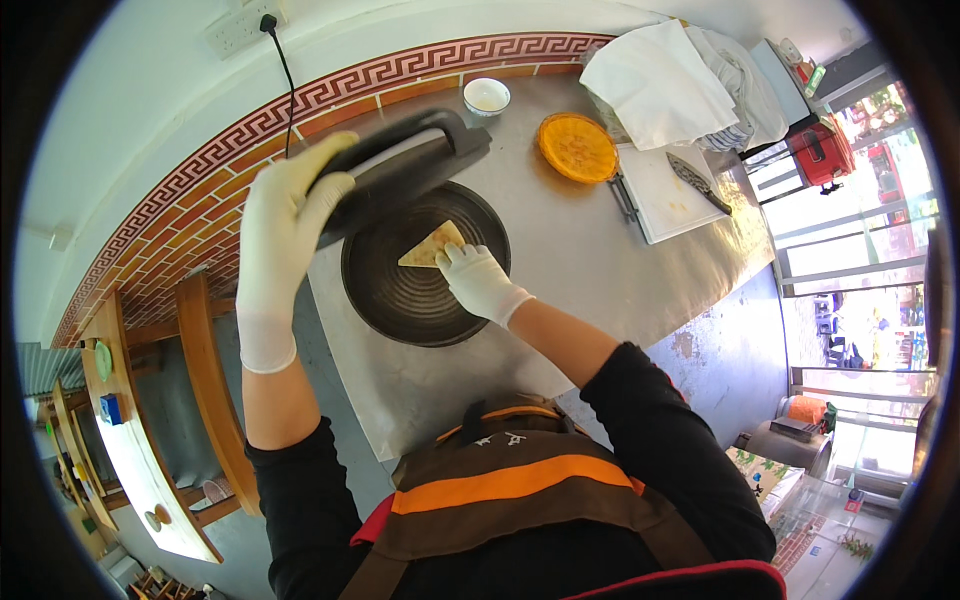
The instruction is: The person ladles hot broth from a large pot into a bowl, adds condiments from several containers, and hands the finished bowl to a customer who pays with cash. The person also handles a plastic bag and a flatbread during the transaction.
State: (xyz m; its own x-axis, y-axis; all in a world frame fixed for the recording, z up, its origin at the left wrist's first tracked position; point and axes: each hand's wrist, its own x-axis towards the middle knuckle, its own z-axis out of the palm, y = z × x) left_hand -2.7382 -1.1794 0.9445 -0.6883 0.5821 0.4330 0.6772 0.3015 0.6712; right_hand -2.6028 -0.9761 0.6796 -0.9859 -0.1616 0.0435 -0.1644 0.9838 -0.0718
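Observation:
My gloved left hand (289,217) grips the handle of a black lid (409,180), raised and tilted above a round electric baking pan. In the black pan (390,322), with its ringed base, a triangular wedge of flatbread (429,246) is held at its right corner by my gloved right hand (480,281). The fingers of that hand are pinched on the wedge. Whether the wedge rests on the pan's base or hangs just over it, I cannot tell. The raised lid hides the pan's upper left rim.
On the steel table (570,247) stand a white bowl (487,97) and an orange woven basket (577,148). A knife (697,182) lies on a white cutting board (675,206). White cloth (660,82) covers things at the back right. A black power cord (287,82) runs down the wall.

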